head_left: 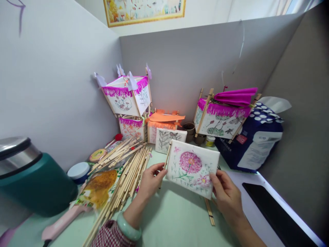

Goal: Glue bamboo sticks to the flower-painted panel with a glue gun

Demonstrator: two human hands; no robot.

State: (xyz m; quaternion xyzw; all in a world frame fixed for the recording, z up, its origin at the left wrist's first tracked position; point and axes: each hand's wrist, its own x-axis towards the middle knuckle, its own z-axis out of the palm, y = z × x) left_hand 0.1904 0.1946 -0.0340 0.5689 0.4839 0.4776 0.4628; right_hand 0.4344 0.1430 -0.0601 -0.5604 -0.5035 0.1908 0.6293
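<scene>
A white panel with a pink flower drawing [190, 163] is held up over the green tabletop [164, 219], its face towards me. My right hand [227, 195] grips its right edge between thumb and fingers. My left hand [150, 181] is closed on a thin wooden stick [168, 155] that runs along the panel's left edge. Below the panel, near my right hand, lie wooden sticks [209, 211], partly hidden. A large pile of wooden sticks [128, 176] spreads to the left of my left hand.
Paper lanterns with magenta fringe [125, 97] [218, 118] stand at the back, beside an orange-topped lantern [166, 118]. At left are a teal flask [36, 185] and a pink glue gun [65, 221]. A blue tissue pack [253, 137] and a black phone [276, 216] are at right.
</scene>
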